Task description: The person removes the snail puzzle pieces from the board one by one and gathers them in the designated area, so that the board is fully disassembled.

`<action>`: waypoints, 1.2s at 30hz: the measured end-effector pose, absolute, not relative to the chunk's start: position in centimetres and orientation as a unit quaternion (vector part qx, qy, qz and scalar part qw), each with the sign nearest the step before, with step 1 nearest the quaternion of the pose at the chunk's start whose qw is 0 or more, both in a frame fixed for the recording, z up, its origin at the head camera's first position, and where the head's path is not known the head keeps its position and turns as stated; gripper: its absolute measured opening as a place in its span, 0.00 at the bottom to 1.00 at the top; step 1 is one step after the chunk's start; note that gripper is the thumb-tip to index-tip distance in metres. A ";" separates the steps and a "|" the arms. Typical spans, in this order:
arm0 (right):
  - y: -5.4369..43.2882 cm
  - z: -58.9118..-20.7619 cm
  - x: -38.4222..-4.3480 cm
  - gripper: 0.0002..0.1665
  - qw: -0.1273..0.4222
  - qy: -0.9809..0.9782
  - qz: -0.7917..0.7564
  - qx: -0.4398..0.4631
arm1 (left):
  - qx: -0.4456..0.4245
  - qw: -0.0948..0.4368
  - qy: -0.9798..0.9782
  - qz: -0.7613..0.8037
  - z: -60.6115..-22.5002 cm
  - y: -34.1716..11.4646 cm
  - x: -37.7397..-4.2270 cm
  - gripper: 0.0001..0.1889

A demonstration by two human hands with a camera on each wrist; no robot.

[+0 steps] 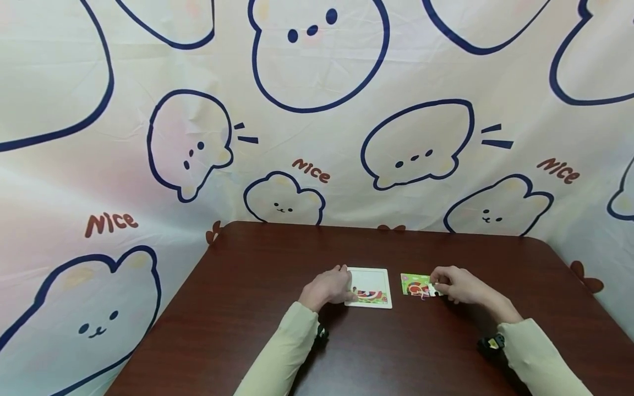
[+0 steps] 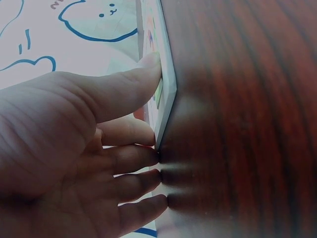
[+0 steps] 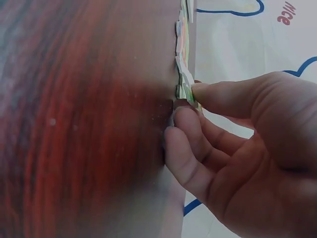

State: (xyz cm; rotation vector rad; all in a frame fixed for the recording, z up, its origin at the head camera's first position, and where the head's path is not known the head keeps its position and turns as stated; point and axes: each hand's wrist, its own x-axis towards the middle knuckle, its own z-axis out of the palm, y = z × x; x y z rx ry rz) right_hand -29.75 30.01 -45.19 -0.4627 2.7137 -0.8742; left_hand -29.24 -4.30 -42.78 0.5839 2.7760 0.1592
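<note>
A white-framed puzzle tray [image 1: 366,279] lies flat on the table, with several colourful pieces fitted along its near side. My left hand [image 1: 329,286] holds the tray at its left side; the thumb [image 2: 148,64] rests over the near-left corner and the fingers lie along the left edge, their tips down at the tabletop. To the right, a green and red group of jigsaw pieces [image 1: 415,285] lies on the wood. My right hand [image 1: 460,285] pinches a jigsaw piece [image 3: 186,89] between thumb and fingers at the right end of that group. The fingers partly hide this piece.
The dark brown wooden table [image 1: 376,352] spreads around the tray and pieces. Behind it hangs a pale cloth [image 1: 307,137] printed with cartoon outlines, close to the far edge. A dark device [image 1: 492,344] sits at the right wrist.
</note>
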 end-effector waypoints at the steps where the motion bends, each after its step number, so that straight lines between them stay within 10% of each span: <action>1: 30.0 -45.2 -29.7 0.04 0.128 0.932 -0.300 -0.157 | 0.203 0.150 0.966 0.054 -42.7 -4.3 -29.2 0.30; 36: 28.7 -45.4 -29.4 0.07 0.144 0.940 -0.293 -0.097 | 0.201 0.155 0.965 0.069 -42.9 -4.5 -29.2 0.30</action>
